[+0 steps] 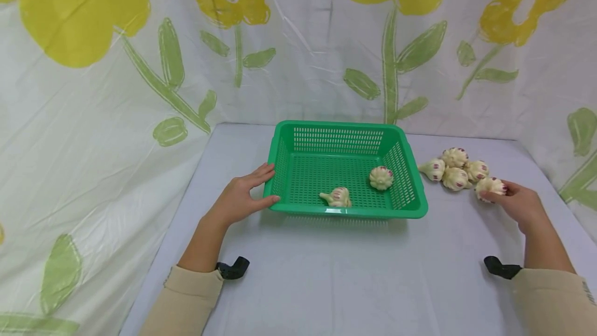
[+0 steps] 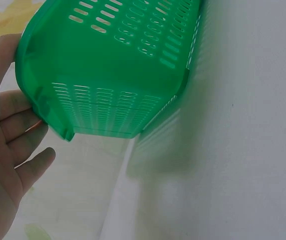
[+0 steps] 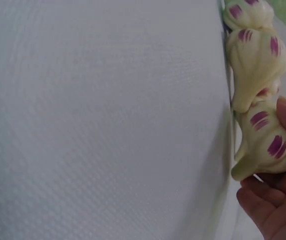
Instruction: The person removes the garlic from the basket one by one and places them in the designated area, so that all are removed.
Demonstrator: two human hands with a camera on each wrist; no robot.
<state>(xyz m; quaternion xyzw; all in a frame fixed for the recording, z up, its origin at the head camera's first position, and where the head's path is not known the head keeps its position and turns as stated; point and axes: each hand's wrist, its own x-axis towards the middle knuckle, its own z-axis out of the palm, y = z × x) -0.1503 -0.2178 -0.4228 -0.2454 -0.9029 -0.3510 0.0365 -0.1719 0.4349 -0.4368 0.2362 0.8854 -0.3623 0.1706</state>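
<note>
A green plastic basket (image 1: 345,212) stands on the table with two garlic bulbs inside, one lying near the front wall (image 1: 339,197) and one towards the right (image 1: 381,178). My left hand (image 1: 242,196) rests against the basket's left rim, fingers extended, thumb near the front corner; the left wrist view shows that hand (image 2: 7,135) beside the rim. To the right of the basket, my right hand (image 1: 520,206) holds a garlic bulb (image 1: 488,189) between thumb and fingers. In the right wrist view, this bulb (image 3: 268,137) has purple streaks and a pale stem.
Several more garlic bulbs (image 1: 454,178) lie clustered on the white table (image 1: 354,274), between the basket and my right hand. Flower-printed sheeting (image 1: 298,66) hangs behind the table and at both sides.
</note>
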